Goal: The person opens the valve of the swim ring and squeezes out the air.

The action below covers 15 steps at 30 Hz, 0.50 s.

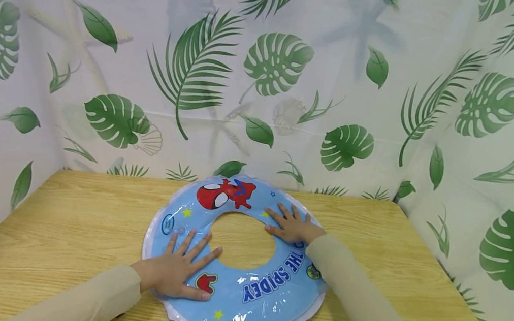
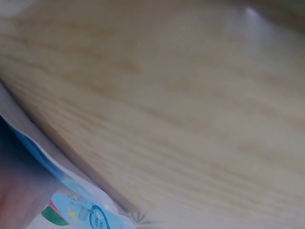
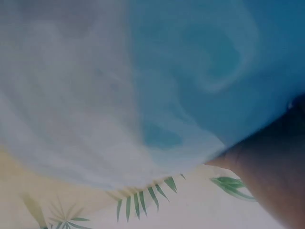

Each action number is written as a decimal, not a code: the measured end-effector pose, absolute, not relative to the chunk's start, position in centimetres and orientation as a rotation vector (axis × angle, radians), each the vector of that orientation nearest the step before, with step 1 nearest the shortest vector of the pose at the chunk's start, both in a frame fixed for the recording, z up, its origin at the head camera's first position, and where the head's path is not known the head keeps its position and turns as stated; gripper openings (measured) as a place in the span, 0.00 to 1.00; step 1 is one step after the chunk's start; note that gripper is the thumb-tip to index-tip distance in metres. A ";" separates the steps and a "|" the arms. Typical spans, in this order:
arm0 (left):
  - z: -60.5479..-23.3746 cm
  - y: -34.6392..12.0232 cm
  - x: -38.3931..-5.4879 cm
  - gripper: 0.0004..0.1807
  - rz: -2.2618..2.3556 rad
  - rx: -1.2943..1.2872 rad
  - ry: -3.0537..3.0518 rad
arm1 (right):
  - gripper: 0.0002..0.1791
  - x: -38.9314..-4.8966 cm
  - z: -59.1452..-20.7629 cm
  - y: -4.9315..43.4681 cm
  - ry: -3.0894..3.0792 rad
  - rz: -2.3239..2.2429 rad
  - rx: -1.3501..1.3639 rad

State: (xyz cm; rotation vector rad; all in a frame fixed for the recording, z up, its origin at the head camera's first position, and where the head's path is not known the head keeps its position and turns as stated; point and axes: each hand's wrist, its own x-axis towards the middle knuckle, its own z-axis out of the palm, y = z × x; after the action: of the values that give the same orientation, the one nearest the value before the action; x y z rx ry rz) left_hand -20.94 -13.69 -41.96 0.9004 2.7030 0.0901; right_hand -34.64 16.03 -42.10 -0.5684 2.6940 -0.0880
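A light blue inflatable swim ring with a white scalloped edge lies on the wooden table, printed with a red masked figure, stars and the words "THE SPIDEY". My left hand rests on its left side with fingers spread and straight. On the upper right side of the ring lies my right hand, its fingers extended toward the center hole. The left wrist view catches the ring's edge beside blurred tabletop. Close up, the right wrist view is filled by the ring's blue and white surface, with part of the hand at lower right.
The wooden table extends to both sides of the ring and shows through its hole. White sheeting printed with green leaves and pale starfish hangs behind the table and along both sides. Beige sleeves cover both forearms.
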 end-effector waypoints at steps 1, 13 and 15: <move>-42.0 -13.7 -21.0 0.50 0.087 0.895 2.703 | 0.37 -34.7 -41.9 15.9 2.691 -0.069 -0.571; -42.1 -13.9 -21.0 0.49 0.091 0.923 2.713 | 0.35 -36.3 -39.1 12.3 2.762 -0.082 -0.558; -42.1 -13.9 -21.0 0.49 0.094 0.928 2.713 | 0.37 -36.6 -39.5 11.3 2.783 -0.137 -0.560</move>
State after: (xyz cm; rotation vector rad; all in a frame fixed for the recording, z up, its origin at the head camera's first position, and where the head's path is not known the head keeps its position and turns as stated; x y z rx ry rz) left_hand -20.97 -13.85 -42.13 0.9280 2.7129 0.0936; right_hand -36.62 11.28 -39.47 -0.5599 2.7827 -0.1374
